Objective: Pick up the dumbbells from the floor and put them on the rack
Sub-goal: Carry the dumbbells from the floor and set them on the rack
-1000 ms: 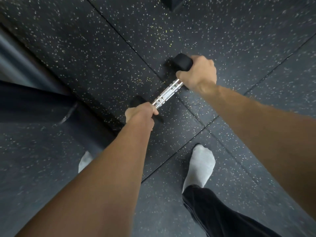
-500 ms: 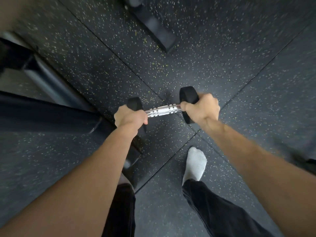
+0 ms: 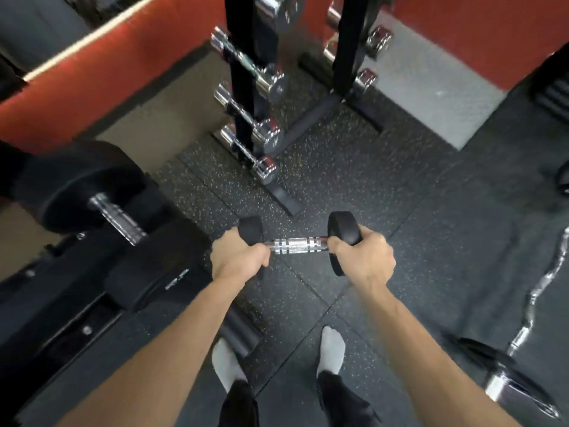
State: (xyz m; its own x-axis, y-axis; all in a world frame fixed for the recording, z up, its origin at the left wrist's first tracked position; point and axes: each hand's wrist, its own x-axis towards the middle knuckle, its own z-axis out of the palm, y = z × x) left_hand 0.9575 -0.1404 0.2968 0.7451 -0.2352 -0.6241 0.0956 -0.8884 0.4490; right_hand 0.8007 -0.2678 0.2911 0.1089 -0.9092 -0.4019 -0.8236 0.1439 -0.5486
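Observation:
A dumbbell (image 3: 297, 245) with black heads and a ribbed chrome handle hangs level above the speckled rubber floor. My left hand (image 3: 237, 257) grips its left end, just below the left head. My right hand (image 3: 365, 255) wraps around the right head and the handle's right end. Ahead stands the black upright dumbbell rack (image 3: 243, 87), with several chrome dumbbells (image 3: 249, 124) resting on its left side and more on the right post.
A large black weight with a chrome handle (image 3: 92, 189) sits on dark equipment at the left. A curl bar with plates (image 3: 529, 309) lies on the floor at right. The rack's base foot (image 3: 283, 198) reaches toward me. My socked feet (image 3: 331, 349) stand below.
The dumbbell has come up from the floor in both hands and turned level. My view has lifted, so the rack, the red wall and the curl bar now show.

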